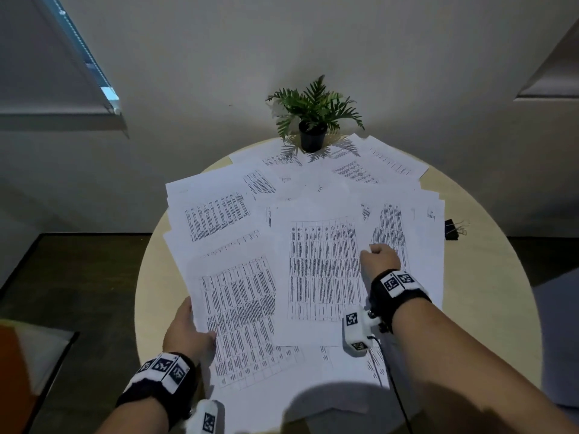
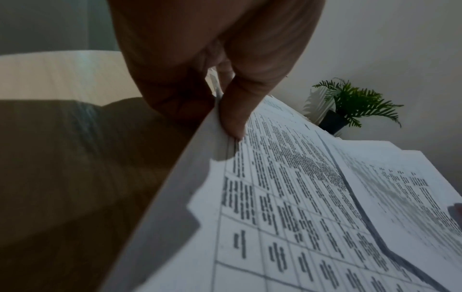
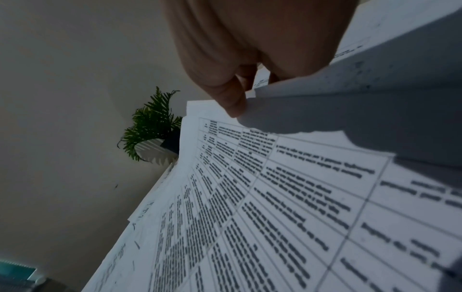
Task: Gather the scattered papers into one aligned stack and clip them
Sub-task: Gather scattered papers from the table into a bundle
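Observation:
Several printed sheets (image 1: 219, 211) lie fanned and overlapping across the round table (image 1: 488, 296). My left hand (image 1: 188, 327) grips the left edge of a near sheet with a table print (image 1: 241, 311), thumb on top (image 2: 232, 120) and fingers beneath. My right hand (image 1: 380, 256) pinches the right edge of the middle sheet (image 1: 322, 264); in the right wrist view its thumb (image 3: 232, 102) presses a lifted page edge (image 3: 312, 110). A black binder clip (image 1: 451, 229) lies on the table past the papers' right edge, away from both hands.
A small potted fern (image 1: 313, 120) stands at the table's far edge, on the papers' back row. The wall rises right behind it. Dark floor (image 1: 78, 277) surrounds the table; an orange and white object (image 1: 25, 364) sits low on the left.

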The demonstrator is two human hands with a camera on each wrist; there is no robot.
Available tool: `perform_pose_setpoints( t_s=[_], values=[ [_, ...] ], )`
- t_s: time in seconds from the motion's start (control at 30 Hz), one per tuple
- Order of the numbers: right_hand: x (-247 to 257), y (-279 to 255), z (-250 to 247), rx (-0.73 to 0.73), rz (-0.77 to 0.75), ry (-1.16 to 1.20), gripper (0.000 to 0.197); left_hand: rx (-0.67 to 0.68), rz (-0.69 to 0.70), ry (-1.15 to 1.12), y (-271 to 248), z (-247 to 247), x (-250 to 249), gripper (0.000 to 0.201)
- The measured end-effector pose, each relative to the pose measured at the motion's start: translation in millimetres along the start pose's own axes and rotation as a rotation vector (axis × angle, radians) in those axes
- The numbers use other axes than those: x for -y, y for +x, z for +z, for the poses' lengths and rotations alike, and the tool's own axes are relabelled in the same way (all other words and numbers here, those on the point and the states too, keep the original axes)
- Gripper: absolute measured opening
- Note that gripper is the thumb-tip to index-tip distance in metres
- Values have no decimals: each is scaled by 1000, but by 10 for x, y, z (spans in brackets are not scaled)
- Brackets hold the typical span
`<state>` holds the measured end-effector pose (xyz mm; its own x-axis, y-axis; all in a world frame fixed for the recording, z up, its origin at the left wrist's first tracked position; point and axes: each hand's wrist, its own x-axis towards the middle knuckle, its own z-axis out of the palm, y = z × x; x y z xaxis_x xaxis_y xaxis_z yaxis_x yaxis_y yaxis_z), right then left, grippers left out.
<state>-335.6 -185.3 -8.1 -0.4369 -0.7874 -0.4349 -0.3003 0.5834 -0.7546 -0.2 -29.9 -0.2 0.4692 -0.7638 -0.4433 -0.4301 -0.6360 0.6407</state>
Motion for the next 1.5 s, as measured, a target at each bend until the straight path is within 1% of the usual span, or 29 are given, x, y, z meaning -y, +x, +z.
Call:
perform_pose_setpoints(
  t_s=[0.07, 0.13, 0.2, 0.23, 0.3, 0.33, 0.37, 0.4, 0.5, 0.53, 0.6, 0.63, 0.7, 0.73, 0.77, 0.8, 0.87, 0.9, 0.93, 0.97, 1.0, 1.03, 1.07, 1.13, 1.2, 1.27, 1.4, 1.43, 1.5],
  values=[
    [48, 45, 33, 30, 3, -17, 12, 5, -4, 2, 19, 20, 19, 61],
    [94, 70, 75, 58, -10, -50, 11, 3, -14, 10, 66, 34, 61, 44],
    [124, 84, 125, 65, -69, -134, 19, 3, -15, 20, 104, 36, 92, 35],
    [141, 87, 152, 75, -88, -160, 30, 0, -9, 31, 107, 41, 92, 38],
    [179, 59, 212, 117, -86, -142, 59, -8, 14, 32, 114, 55, 92, 51],
    [200, 38, 241, 128, -62, -114, 68, -11, 25, 18, 105, 58, 78, 59],
    [220, 25, 268, 136, -41, -105, 70, -10, 31, 5, 97, 57, 65, 66],
    [236, 28, 292, 158, -35, -131, 63, -1, 30, 4, 101, 59, 63, 69],
    [253, 14, 316, 240, -71, -239, 21, 18, 6, 9, 141, 53, 65, 70],
    [253, 15, 319, 236, -83, -229, 15, 17, -13, 16, 155, 48, 58, 68],
    [256, -3, 354, 198, -93, -176, 20, 16, -24, 33, 158, 47, 33, 63],
    [281, -42, 372, 197, -101, -143, 31, 12, -16, 21, 149, 57, 22, 63],
    [321, -165, 430, 244, -103, -32, 55, 11, 0, -11, 125, 85, 21, 65],
    [343, -256, 450, 282, -100, -25, 62, 7, 8, -19, 118, 102, 32, 64],
    [354, -333, 468, 322, -89, -55, 62, 0, 11, -15, 122, 111, 43, 62],
    [350, -386, 487, 361, -86, -101, 57, -9, 22, -17, 114, 111, 40, 61],
    [315, -470, 528, 434, -113, -127, 31, -37, 47, -30, 97, 105, 31, 62],
    [295, -501, 545, 440, -154, -113, 18, -43, 57, -46, 78, 92, 27, 66],
    [279, -517, 552, 424, -208, -84, 14, -48, 73, -63, 57, 77, 19, 66],
    [278, -537, 541, 402, -267, -60, 19, -60, 83, -59, 54, 70, 34, 60],
    [288, -561, 520, 383, -318, -43, 23, -76, 89, -33, 41, 59, 35, 46],
    [319, -609, 476, 381, -362, -19, 23, -112, 95, -8, 56, 50, 47, 31],
    [343, -641, 429, 380, -397, 7, 18, -157, 105, 5, 67, 39, 45, 23],
    [389, -707, 317, 349, -441, 41, 7, -253, 104, -38, 83, 35, 48, 24],
    [412, -720, 191, 254, -448, 78, 9, -321, 80, -91, 61, 26, 18, 19],
    [460, -750, 54, 151, -490, 52, 14, -306, 39, -161, 39, 37, -23, 14],
    [699, -878, -200, 2, -741, -161, 33, -233, -49, -173, 40, 125, -97, 20],
    [763, -898, -247, -28, -783, -195, 32, -213, -59, -159, 38, 154, -119, 22],
    [884, -921, -315, -106, -834, -193, 19, -171, -41, -151, 61, 208, -165, 22]
  ],
)
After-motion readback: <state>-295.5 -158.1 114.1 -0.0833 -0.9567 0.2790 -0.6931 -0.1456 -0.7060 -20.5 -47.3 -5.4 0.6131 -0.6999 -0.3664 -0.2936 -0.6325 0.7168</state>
